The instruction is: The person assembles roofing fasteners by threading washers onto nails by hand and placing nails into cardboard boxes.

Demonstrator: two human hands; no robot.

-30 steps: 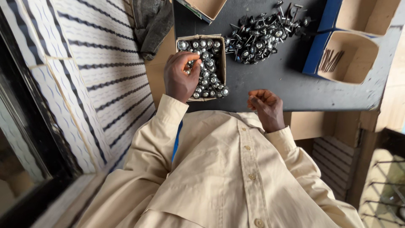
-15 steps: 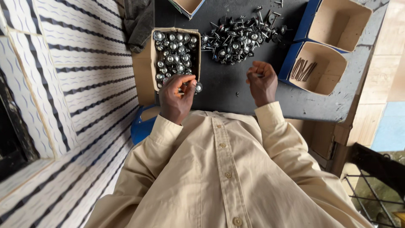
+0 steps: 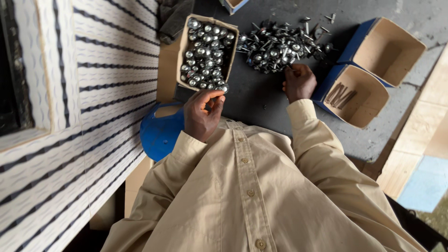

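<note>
A brown cardboard box (image 3: 179,60) holds several shiny dome-headed nails (image 3: 205,51), packed heads up. My left hand (image 3: 201,114) hovers just off the box's near end, fingers loosely curled, with nothing visible in them. A loose pile of the same nails (image 3: 277,44) lies on the dark grey table (image 3: 256,102). My right hand (image 3: 299,81) rests at the pile's near edge, knuckles up, its fingertips hidden among the nails.
Two open blue-sided boxes stand at the right: the near one (image 3: 368,109) holds several thin brown nails (image 3: 338,93), the far one (image 3: 392,49) looks bare inside. A dark cloth (image 3: 175,14) lies beyond the nail box. A blue rounded object (image 3: 158,135) sits below the table edge. A striped tiled wall (image 3: 93,93) runs along the left.
My left hand drew back from the nail box toward my chest. My right hand moved forward from the table's near edge to the loose pile. The view swung to the right.
</note>
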